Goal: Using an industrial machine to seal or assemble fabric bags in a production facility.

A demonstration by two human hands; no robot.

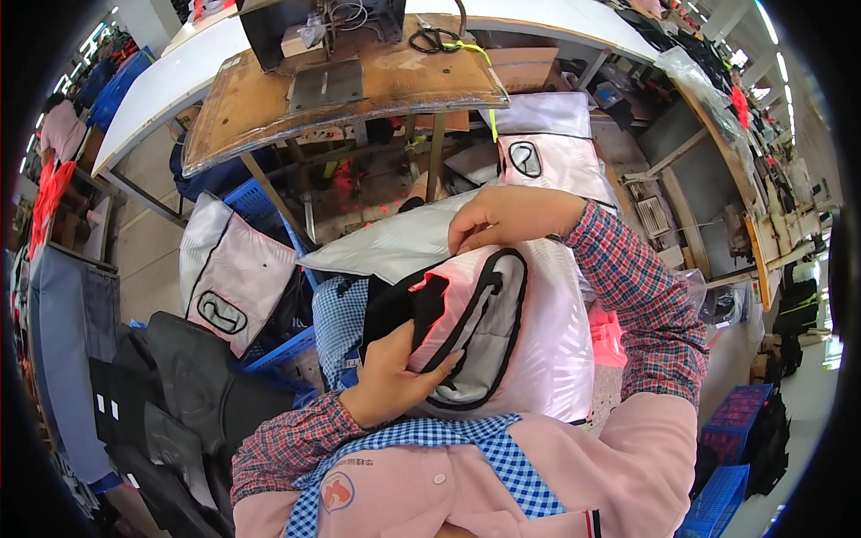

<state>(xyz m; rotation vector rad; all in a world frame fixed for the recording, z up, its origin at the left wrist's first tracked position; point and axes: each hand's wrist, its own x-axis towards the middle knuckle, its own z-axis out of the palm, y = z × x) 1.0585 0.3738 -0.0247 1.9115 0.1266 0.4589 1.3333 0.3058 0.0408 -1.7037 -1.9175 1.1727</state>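
Across my lap lies a pale pink and silvery white sewn fabric piece [556, 332] with a black-bound oval opening and grey lining; its exact kind I cannot tell. My left hand [390, 381] grips the edge of the opening, thumb against the black binding. At the far edge of the same piece, the curled fingers of my right hand [511, 220] pinch the cloth. Between the hands, bright pink and black cloth [429, 309] shows in a fold. What the right fingertips press on is partly hidden.
A worn wooden table [386, 94] stands ahead, with black-handled scissors [435, 39] on it. Similar pink-white pieces lie at left [238, 278] and far right [556, 161]. The left one rests on a blue crate [282, 345]. Black sheets [188, 377] are piled at my left.
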